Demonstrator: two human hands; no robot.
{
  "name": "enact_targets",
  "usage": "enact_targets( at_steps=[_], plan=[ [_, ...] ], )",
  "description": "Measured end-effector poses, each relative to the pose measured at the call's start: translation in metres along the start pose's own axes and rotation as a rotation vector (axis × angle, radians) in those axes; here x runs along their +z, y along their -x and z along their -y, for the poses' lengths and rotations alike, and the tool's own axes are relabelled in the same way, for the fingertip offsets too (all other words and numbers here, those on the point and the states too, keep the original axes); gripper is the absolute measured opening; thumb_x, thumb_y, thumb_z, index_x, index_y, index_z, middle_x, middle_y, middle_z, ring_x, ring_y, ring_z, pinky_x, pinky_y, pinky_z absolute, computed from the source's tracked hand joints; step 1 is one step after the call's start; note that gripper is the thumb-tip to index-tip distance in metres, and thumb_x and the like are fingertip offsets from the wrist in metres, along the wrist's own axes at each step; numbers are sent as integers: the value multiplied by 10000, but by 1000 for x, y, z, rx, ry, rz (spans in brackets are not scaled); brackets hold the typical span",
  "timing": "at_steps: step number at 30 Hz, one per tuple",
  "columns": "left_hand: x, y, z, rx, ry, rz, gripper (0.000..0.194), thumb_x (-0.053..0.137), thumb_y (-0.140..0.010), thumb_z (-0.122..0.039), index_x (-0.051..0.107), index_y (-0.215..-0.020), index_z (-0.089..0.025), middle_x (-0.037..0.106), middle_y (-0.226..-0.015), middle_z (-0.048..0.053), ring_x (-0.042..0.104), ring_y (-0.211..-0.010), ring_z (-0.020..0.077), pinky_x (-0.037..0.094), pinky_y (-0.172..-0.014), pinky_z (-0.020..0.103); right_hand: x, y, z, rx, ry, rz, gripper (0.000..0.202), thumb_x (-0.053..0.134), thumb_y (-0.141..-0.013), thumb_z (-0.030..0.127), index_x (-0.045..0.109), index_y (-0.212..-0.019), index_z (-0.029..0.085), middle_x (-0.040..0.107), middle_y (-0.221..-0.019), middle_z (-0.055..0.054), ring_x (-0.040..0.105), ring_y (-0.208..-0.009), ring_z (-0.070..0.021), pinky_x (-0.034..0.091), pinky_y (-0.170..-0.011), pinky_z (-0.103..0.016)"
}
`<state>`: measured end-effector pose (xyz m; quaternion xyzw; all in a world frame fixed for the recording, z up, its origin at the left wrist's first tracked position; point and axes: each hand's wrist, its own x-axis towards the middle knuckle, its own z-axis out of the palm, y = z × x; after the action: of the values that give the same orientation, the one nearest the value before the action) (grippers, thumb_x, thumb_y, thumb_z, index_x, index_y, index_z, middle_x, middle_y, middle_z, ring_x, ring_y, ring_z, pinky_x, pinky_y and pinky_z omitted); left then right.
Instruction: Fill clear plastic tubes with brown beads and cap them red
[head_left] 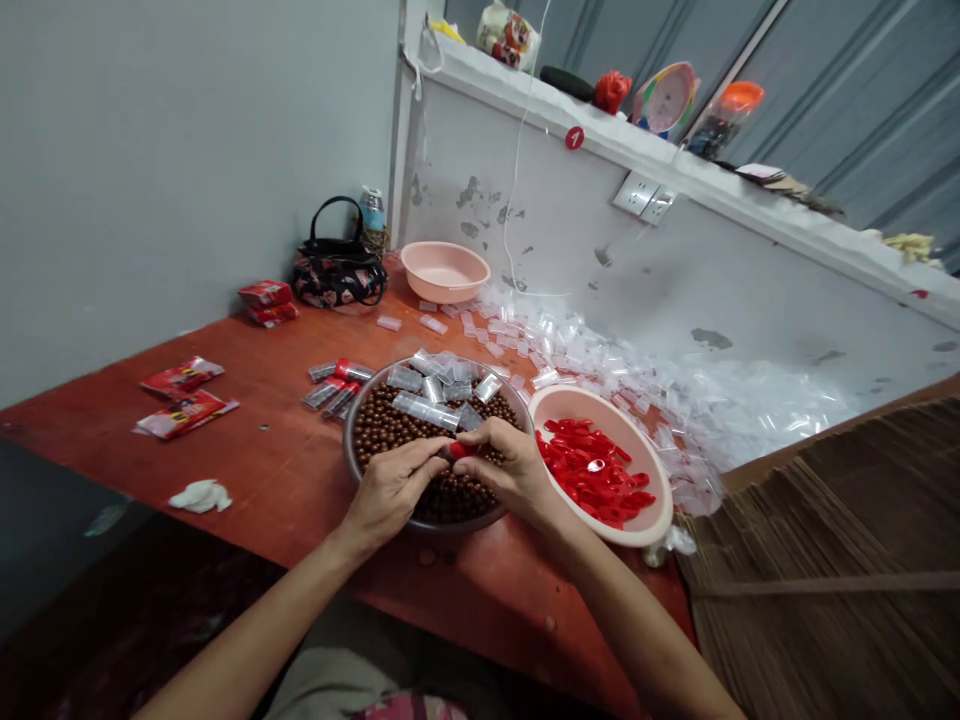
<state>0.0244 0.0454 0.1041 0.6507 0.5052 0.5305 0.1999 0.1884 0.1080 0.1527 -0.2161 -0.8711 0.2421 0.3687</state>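
Over a metal bowl (349,440) of brown beads (375,425), both hands meet at a small piece with a red cap (460,450). My left hand (394,490) is closed round its darker end, which looks like a small tube and is mostly covered by fingers. The red cap is pinched by my right hand (514,465). Several clear plastic tubes (427,410) lie on top of the beads. To the right, a pale pink basin (661,500) holds many red plastic caps (596,470).
Filled red-capped tubes (334,388) lie left of the bowl. Red packets (187,412), crumpled tissue (201,496) and a black handbag (339,270) sit farther left. A pink basin (444,272) and heaped clear tubes (570,345) line the wall. Stacked cardboard (832,540) borders the right.
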Motion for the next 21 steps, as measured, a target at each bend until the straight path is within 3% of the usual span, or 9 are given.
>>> enact_targets(
  at_steps=[7,11,14,16,19,21],
  plan=[
    [4,6,2,87,-21,-67,250,479,-825,-192,642,-1014,-187,676,-1015,49,628,-919,166,462,-868,272,11,8,1,-103,160,37,94,514,-828,223,576,-895,204,587,-822,-46,556,-754,-143,460,-680,-281],
    [0,4,6,-46,77,-73,255,504,-810,-246,654,-1007,-186,675,-1020,49,626,-931,194,469,-865,302,16,-3,-1,-111,130,34,115,532,-821,244,593,-907,198,607,-824,-52,574,-772,-146,474,-712,-289],
    [-1,-2,6,-203,239,-106,293,524,-798,-308,646,-1031,-177,664,-1051,52,612,-960,213,470,-866,321,14,-15,2,22,-53,13,205,610,-765,287,609,-955,207,638,-865,-44,596,-821,-157,476,-774,-303],
    [0,-5,6,-284,376,-160,329,549,-781,-338,638,-1043,-160,660,-1058,63,607,-964,225,471,-868,343,10,-17,5,166,-287,5,334,644,-730,318,583,-1047,232,637,-1003,-40,592,-932,-175,457,-851,-330],
    [1,-7,7,-362,587,-228,373,584,-759,-347,620,-1059,-128,658,-1057,84,601,-973,242,467,-873,375,4,-9,5,347,-627,-47,386,591,-767,354,519,-1136,271,555,-1195,-33,540,-1065,-187,423,-918,-369],
    [1,-8,8,-391,681,-239,385,591,-757,-344,611,-1069,-119,659,-1052,87,598,-978,248,465,-874,384,2,0,-1,427,-731,-84,363,582,-771,352,525,-1118,263,578,-1156,-40,566,-1014,-187,435,-899,-382]
  ],
)
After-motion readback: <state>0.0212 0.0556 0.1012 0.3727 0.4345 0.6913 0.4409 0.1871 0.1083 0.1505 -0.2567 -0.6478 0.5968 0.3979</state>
